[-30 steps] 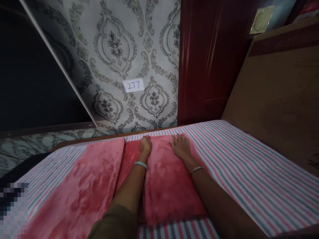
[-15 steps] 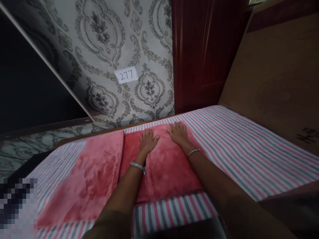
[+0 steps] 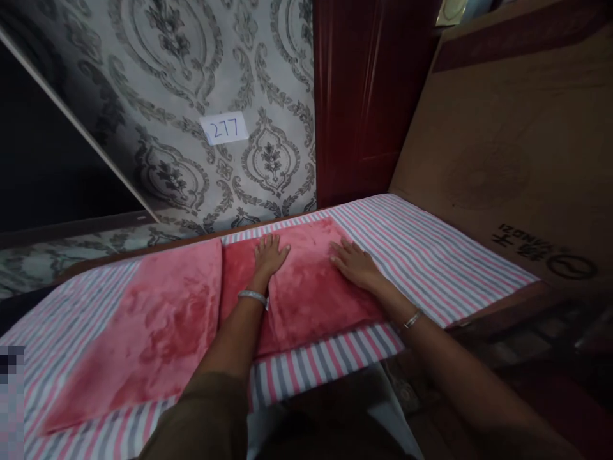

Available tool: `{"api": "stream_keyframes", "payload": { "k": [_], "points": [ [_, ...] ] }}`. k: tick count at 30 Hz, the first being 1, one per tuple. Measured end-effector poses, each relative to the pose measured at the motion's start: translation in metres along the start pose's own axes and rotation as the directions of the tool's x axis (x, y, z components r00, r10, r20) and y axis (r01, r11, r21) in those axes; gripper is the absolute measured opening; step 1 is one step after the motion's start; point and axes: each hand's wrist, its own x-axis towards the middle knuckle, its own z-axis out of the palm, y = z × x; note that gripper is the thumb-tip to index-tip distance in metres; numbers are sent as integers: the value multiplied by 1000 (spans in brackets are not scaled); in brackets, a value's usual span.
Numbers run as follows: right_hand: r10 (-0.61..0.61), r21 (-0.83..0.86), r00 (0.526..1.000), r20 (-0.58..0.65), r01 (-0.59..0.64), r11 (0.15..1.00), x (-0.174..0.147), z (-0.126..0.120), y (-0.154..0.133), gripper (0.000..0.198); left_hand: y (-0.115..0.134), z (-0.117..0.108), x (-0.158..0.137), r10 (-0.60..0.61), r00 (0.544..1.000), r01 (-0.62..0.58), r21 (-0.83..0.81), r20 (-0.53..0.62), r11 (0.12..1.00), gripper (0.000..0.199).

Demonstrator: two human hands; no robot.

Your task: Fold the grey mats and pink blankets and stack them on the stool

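Note:
A pink plush cloth (image 3: pixel 306 303) lies spread over the striped sheet, its right part folded inward so that its edge runs down the middle. My left hand (image 3: pixel 269 259) rests flat near that folded edge, fingers spread. On the right part of the cloth, my right hand (image 3: pixel 355 263) lies with its fingers stretched out, pointing up and left. Neither hand grips anything. The left part of the cloth (image 3: pixel 158 319) is also folded over, and a darker red strip shows between the two parts.
A pink, grey and white striped sheet (image 3: pixel 407 246) covers the surface beneath. A big cardboard box (image 3: pixel 502 128) leans at the right. Behind are patterned wallpaper (image 3: pixel 268 76), a paper label (image 3: pixel 225 128) reading 277, and a dark red panel (image 3: pixel 359 96). A dark screen-like panel (image 3: pixel 57 147) stands left.
My right hand has slid down and toward the right side of the cloth, off its far edge. My left hand stays by the fold. The view has shifted rightward.

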Motion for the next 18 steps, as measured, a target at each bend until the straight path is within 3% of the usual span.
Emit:
{"api": "stream_keyframes", "payload": {
  "k": [3,7,10,13,15,18],
  "points": [
    [-19,-46,999,-43,17,999,-22,17,11,60,2,-9,1,-2,999,3,-29,43,1000,72],
    [-39,-83,994,-104,31,996,-24,28,13,59,10,-32,-16,-8,989,17,-61,148,998,69],
    [-58,-83,991,-123,48,995,-21,29,14,59,21,-43,-60,109,993,-108,-27,41,994,60],
    [-66,-74,987,-146,56,996,-21,31,16,60,27,-41,-124,314,940,-318,-10,-135,948,48],
    [-72,-68,985,-154,63,996,-21,34,17,60,24,-34,-163,243,946,-252,-15,-216,968,42],
    [-73,-64,986,-153,64,996,-21,35,18,60,13,-23,-198,48,981,-56,-36,-189,998,35]
  ]
}}
